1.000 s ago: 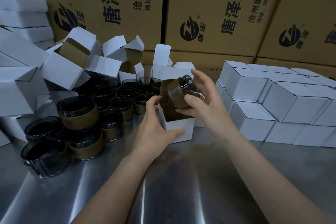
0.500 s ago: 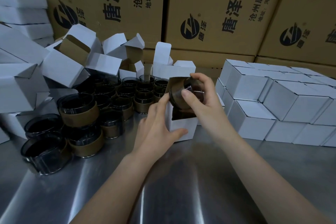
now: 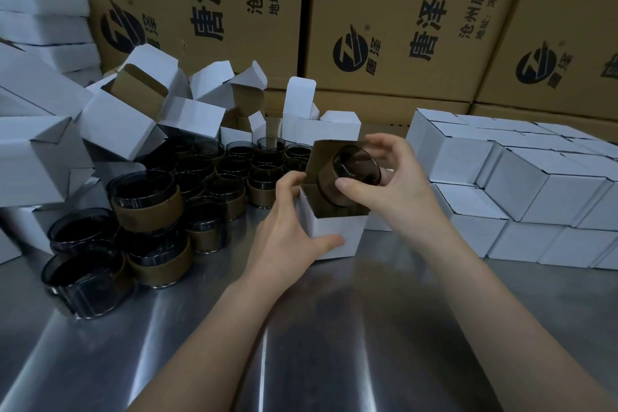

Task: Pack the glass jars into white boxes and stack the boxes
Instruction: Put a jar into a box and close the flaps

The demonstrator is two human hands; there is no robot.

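Jar (image 3: pixel 354 165) sits lower than second ago, tilted, base entering open white box (image 3: pixel 337 237) on bench (image 3: pixel 334 328). Right hand (image 3: pixel 398 191) grip pinches jar; left hand (image 3: pixel 287 227) grip clasps box wall. Seating, closing, stacking remain.

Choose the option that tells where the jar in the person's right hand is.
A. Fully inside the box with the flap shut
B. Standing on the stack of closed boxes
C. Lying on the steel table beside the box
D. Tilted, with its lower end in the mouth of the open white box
D: the right hand grips the jar at a tilt, its lower end in the mouth of the open white box, which the left hand holds.
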